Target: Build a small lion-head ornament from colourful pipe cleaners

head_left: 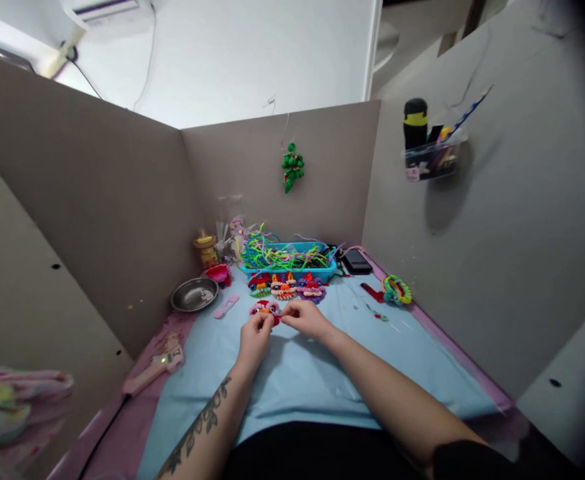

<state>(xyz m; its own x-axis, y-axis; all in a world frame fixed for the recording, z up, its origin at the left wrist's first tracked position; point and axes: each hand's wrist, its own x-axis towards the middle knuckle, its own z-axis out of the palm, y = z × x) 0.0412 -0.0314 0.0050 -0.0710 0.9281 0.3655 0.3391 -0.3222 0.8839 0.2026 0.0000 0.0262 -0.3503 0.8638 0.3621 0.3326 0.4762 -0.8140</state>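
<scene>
Above the blue table cover, a pink, white and red pipe-cleaner figure (264, 306) sits at the fingertips of my two hands. My left hand (254, 339) is closed, pinching the lower edge of the figure. From the right side, my right hand (305, 316) pinches at a small red part (277, 321) of it; the fingertips hide the exact contact. Just behind stand several finished-looking pipe-cleaner figures (283, 288) in green, orange and purple, lined up in front of a blue basket (292, 272) heaped with loose bright pipe cleaners (267, 255).
On the left are a metal bowl (182, 301) with small white pieces, a pink strip (226, 306) and a pink glue gun (158, 368) with a green light. A phone (357, 261), a red tool (372, 292) and a coiled pipe-cleaner ring (397, 290) lie right. Grey panels (322, 173) enclose the table.
</scene>
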